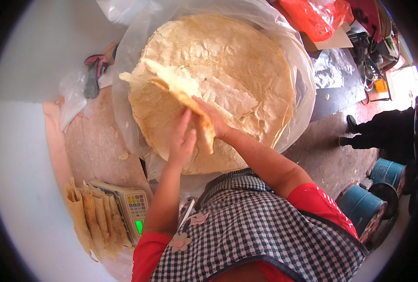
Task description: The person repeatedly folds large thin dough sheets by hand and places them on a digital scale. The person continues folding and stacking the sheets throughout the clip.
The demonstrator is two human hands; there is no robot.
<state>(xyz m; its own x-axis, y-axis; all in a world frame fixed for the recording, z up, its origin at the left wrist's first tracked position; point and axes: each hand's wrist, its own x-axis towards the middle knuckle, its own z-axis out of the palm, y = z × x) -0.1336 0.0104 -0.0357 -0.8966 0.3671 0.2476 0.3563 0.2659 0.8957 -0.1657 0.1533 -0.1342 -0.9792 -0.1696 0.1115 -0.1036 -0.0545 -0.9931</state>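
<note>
A tall stack of large, thin round flatbreads lies before me in a clear plastic bag. Over its left half stands a folded flatbread sheet with a browned edge. My right hand grips this fold from its right side, part of the fingers hidden behind it. On the other side is my left hand, blurred, with thumb and fingers apart. Its fingertips are close to the fold; whether they touch it is unclear. A torn, paler flatbread piece lies on top of the stack.
At lower left, several folded flatbreads rest on a digital scale with a lit display. A pink and black tool lies beside the wall. To the right are a red plastic bag, a dark table, blue buckets and a person's legs.
</note>
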